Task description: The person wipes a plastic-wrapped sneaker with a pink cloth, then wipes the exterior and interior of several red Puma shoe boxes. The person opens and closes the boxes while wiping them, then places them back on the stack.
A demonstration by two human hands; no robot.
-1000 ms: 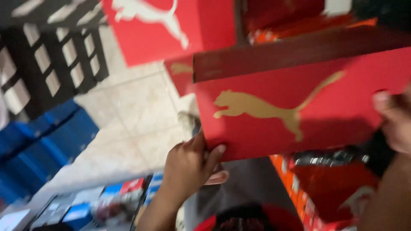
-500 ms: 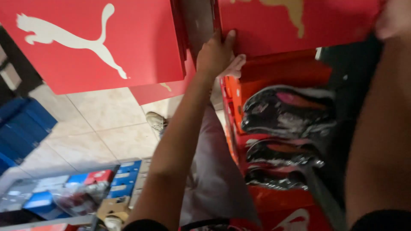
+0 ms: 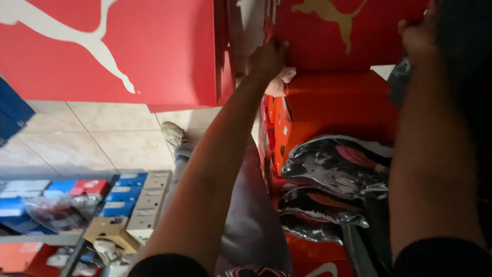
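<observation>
From the head view, the left hand point(image 3: 267, 57) is stretched up at about 12 o'clock, fingers spread and pressed flat on the lower left corner of a red shoe box with a gold emblem point(image 3: 338, 31). The right hand point(image 3: 417, 36), at about 1 o'clock, closes around the same box's right edge, though the fingers are half lost in shadow. The box sits at the top of the frame, just above an orange box point(image 3: 333, 107) and beside a larger red box with a white emblem point(image 3: 154, 51) at 11 o'clock. Bagged shoes point(image 3: 335, 166) lie at 4 o'clock.

As a judgement, the box moves best if both hands keep it level and square, the left palm carrying its underside and the right steering. Tilting it could snag the neighbouring red box or tip the orange one below.
</observation>
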